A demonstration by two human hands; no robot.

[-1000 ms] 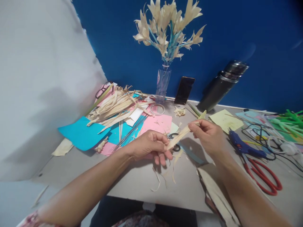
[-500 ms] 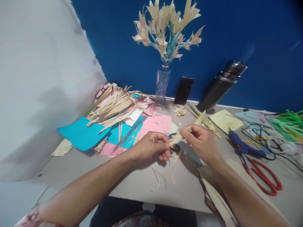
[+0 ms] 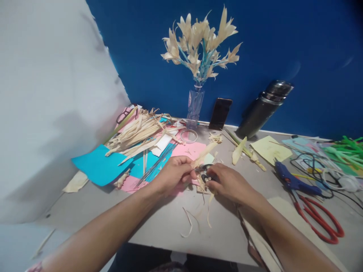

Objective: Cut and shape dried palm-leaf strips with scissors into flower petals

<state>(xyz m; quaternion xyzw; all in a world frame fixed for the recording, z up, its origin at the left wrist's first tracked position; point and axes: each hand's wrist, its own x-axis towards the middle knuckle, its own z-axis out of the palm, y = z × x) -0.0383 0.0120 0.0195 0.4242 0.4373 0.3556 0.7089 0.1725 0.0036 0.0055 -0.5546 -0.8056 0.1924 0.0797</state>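
Pinched in left hand: pale, flat husk strip, lower end hidden, just beside black-looped scissors. Right hand: half-curled at scissors, grip closure unclear; blades indistinct.

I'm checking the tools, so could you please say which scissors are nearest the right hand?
The black-handled scissors, at the right hand; the red-handled scissors lie apart, by the blue glue gun.

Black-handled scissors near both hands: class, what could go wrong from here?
The black-handled scissors at the right hand lie close to the left hand, so a slip might nick a finger. The thin pale strip pinched in the left hand could tear if pulled.
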